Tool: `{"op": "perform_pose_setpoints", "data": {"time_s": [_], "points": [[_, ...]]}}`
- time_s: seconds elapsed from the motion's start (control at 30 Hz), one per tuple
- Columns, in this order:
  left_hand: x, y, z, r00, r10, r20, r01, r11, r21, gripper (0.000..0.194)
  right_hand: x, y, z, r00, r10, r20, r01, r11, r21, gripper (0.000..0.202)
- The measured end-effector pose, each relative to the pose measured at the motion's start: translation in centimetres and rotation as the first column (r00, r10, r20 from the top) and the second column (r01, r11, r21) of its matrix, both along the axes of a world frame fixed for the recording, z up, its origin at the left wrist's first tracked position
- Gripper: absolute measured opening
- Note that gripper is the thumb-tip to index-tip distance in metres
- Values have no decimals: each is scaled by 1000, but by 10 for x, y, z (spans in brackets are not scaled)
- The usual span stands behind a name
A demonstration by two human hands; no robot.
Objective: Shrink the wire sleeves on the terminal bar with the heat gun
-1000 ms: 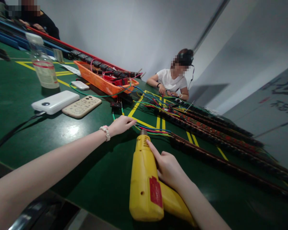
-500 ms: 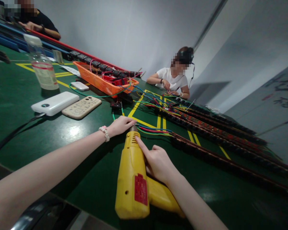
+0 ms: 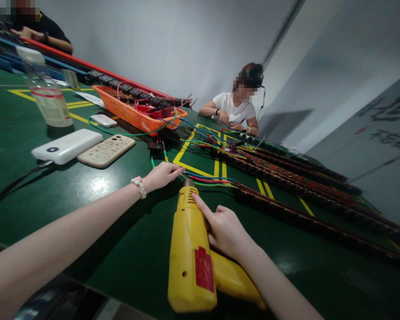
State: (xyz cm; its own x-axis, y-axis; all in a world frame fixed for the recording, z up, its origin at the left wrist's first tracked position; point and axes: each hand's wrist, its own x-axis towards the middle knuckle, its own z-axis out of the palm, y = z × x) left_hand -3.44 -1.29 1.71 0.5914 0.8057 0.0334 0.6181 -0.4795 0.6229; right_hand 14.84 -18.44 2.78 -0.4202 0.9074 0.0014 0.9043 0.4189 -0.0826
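A yellow heat gun with a red label is in my right hand, its index finger stretched along the vents near the nozzle. The metal nozzle points away from me, at the ends of several coloured wires. My left hand pinches these wires at their left ends, just beyond the nozzle. From there the blue, red and green wires run right into a long dark strip. A small black connector with green wires lies beyond my left hand.
On the green table at left are a white power bank, a phone and a bottle. An orange basket holds wired parts. More strips lie right. Two people sit across.
The nozzle has shifted slightly right and nearer to me, opening a gap from my left hand. The whole view has drifted a little, so the table things appear further left.
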Motion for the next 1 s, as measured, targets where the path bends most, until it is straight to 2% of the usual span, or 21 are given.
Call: {"op": "perform_pose_setpoints", "data": {"time_s": [0.4, 0.73, 0.87, 1.0], "points": [[-1, 0, 0, 1000, 26, -12, -27, 1000, -6, 64, 41, -24, -13, 980, -194, -46, 196, 980, 36, 86], [-2, 0, -1, 1000, -6, 21, 6, 1000, 8, 64, 73, -38, -13, 915, -403, 14, 403, 915, 4, 79], [-2, 0, -1, 1000, 12, -8, -12, 1000, -12, 64, 77, -42, -15, 908, -417, 33, 416, 908, 46, 78], [-1, 0, -1, 1000, 14, -21, -14, 1000, -12, 64, 79, -45, -20, 921, -391, 9, 383, 907, 177, 80]]}}
